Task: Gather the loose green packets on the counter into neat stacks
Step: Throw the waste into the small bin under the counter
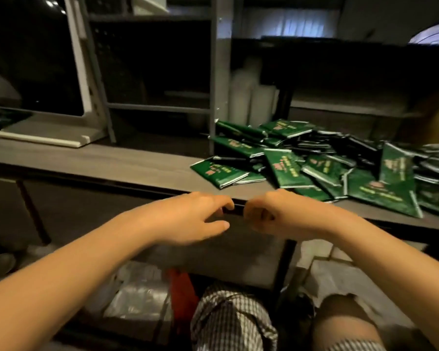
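Note:
Many loose green packets (287,171) lie in a messy heap on the right part of the grey counter (112,158), some overlapping and some on edge. One packet (218,173) lies at the heap's left fringe. My left hand (195,219) and my right hand (271,214) meet just in front of the counter's front edge, fingers curled toward each other. A small dark item (235,211) shows between their fingertips, and both hands seem to pinch it. I cannot tell what it is. Neither hand touches the heap.
A white-framed dark screen (36,59) stands at the back left on a white base (46,138). Grey metal shelving (218,72) rises behind the counter, with pale bottles (251,97) beside it. Plastic bags (137,300) lie under the counter near my knees.

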